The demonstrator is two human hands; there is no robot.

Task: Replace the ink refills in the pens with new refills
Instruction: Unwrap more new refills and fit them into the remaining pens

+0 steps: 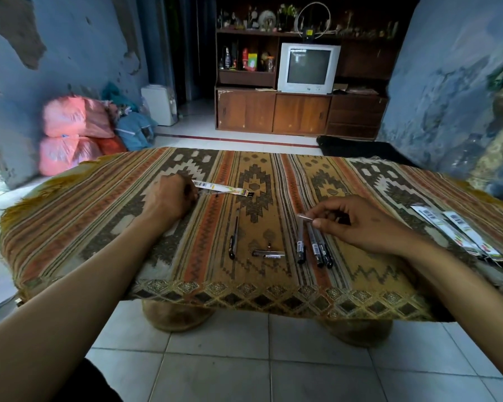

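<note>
Pens [314,245] lie under our right hand [366,224], which pinches one, while our left hand [169,198] grips a refill packet [224,188]; next, we judge, comes opening it.

Before you, mid-frame, a low table under a striped, patterned woven cloth [360,274] carries dark pens [314,248], a loose pen barrel [268,253] and white refill packets [459,236].

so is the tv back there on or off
Off, as far as the view shows: the TV screen is dark grey with only faint reflections, and no picture is visible on it.
</note>
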